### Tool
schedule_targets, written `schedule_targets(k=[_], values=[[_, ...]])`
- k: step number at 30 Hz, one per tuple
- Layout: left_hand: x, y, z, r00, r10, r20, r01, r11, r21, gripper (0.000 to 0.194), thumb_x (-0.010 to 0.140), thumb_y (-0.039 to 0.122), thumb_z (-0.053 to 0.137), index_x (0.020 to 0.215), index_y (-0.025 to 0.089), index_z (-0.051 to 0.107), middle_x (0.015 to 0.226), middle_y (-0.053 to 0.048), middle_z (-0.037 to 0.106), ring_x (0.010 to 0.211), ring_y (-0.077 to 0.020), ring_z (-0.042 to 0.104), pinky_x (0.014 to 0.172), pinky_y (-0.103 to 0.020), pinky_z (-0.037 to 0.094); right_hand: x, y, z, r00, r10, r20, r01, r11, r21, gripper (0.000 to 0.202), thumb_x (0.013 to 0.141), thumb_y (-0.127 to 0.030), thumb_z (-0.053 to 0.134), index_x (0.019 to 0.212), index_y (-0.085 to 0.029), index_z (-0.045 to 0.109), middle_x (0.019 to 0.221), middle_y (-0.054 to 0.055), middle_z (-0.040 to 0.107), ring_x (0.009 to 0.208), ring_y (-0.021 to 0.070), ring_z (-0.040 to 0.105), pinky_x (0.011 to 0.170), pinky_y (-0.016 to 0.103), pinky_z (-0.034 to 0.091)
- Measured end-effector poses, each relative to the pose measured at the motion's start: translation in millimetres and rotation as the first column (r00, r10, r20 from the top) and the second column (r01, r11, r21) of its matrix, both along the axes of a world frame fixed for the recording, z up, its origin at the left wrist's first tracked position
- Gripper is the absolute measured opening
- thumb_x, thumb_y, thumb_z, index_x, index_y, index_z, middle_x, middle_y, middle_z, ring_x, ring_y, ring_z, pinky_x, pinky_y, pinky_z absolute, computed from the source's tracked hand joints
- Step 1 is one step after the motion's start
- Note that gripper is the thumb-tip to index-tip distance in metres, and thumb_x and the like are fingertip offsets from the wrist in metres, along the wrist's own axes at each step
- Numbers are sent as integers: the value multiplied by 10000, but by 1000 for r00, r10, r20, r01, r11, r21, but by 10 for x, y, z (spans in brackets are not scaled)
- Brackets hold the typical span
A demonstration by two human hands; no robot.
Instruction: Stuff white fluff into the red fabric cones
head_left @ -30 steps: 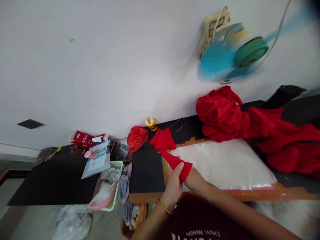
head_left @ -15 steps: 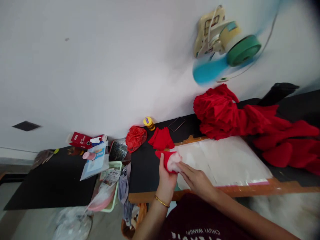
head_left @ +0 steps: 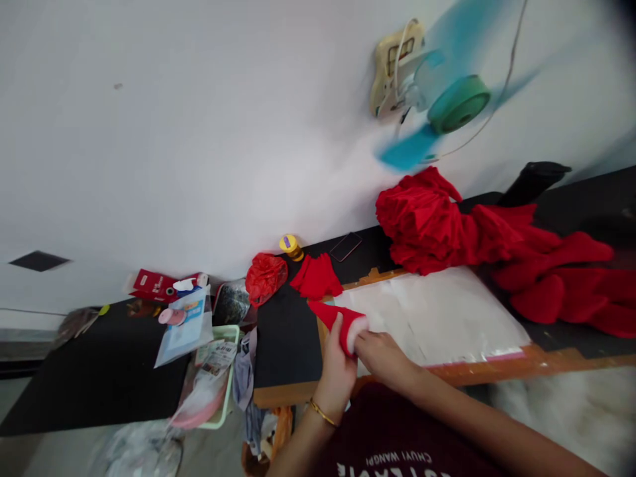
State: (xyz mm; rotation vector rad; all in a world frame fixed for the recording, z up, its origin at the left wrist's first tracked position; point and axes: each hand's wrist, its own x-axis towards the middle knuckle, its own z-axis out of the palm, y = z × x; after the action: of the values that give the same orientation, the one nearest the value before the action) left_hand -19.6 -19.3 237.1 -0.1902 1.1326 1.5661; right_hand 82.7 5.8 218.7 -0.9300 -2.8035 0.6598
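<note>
A small pointed red cloth cone [head_left: 330, 314] lies in my left hand [head_left: 338, 366], which is closed around its wide end. The cone's tip points up and left over the table. White fluffy stuffing [head_left: 356, 328] shows at its open end. My right hand [head_left: 385, 358] is closed, its fingers bunched at that opening against the stuffing. The fingertips are hidden in the white fluff. Just beyond the cone, red cloth pieces [head_left: 317, 277] lie on the black tabletop.
A large red cloth pile [head_left: 422, 222] lies at the back right, behind a white sheet [head_left: 437, 318]. A phone [head_left: 346, 247], a yellow-lidded jar [head_left: 291, 247] and a red plastic bag [head_left: 266, 278] sit along the wall. A blue-bladed fan [head_left: 457, 106] spins above. White fluff [head_left: 566, 417] is at lower right.
My right hand's fingers went from lying extended over the stuffing to bunched into the cone's opening. The cone's pointed end now shows more fully. The view has shifted slightly.
</note>
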Motion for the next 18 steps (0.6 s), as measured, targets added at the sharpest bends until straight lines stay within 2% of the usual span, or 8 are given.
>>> schedule_targets(k=[2,4,7,10,13,16,18], values=[[-107,48,-7,997,31,68,-31,999,-11,240,746,342,746,872,139,720,806,-54,755,698,-159,689,769,-282,544,112,-45,44,989,9,-150,0,998,61,323,905,-60,466,1159,-162,637,1122,129,723,924,215,730,743,308,611],[-205,81,-8,990,48,131,-47,999,-10,236,794,353,688,874,134,723,813,-64,756,681,-152,685,731,-267,548,213,-82,76,946,9,-325,35,991,129,410,943,-87,434,1325,-194,536,1339,126,627,1084,198,687,847,309,603],[-262,82,-13,981,63,183,-63,998,-5,263,818,359,664,891,113,723,846,-81,756,697,-154,693,721,-254,550,256,-84,82,910,6,-415,68,984,163,478,951,-80,408,1411,-199,456,1444,121,540,1165,191,648,894,305,593],[-205,45,-31,984,49,170,-52,998,16,304,799,404,698,878,111,720,831,-77,752,690,-156,689,733,-262,551,160,-45,45,956,38,-290,7,988,154,494,894,-24,420,1358,-163,517,1380,148,594,1019,213,714,771,310,626],[-111,5,-44,987,0,160,-5,999,33,347,759,442,743,862,112,716,810,-69,747,689,-160,685,792,-295,549,20,-9,-4,993,69,-96,-56,990,132,374,861,-21,476,1185,-126,631,1235,167,679,818,225,744,639,310,618],[-24,-18,-39,991,-19,132,18,1000,10,287,705,352,801,831,109,715,795,-59,747,710,-149,689,801,-264,534,-97,32,-37,999,42,23,-44,994,95,255,860,-39,513,1041,-118,676,1115,181,709,758,226,736,618,297,593],[17,-20,-35,995,-15,94,14,1000,9,278,683,308,816,854,112,717,813,-57,752,751,-154,699,810,-258,531,-148,69,-43,999,19,40,-21,998,64,199,852,-33,527,941,-111,687,984,181,725,722,219,729,621,283,578]])
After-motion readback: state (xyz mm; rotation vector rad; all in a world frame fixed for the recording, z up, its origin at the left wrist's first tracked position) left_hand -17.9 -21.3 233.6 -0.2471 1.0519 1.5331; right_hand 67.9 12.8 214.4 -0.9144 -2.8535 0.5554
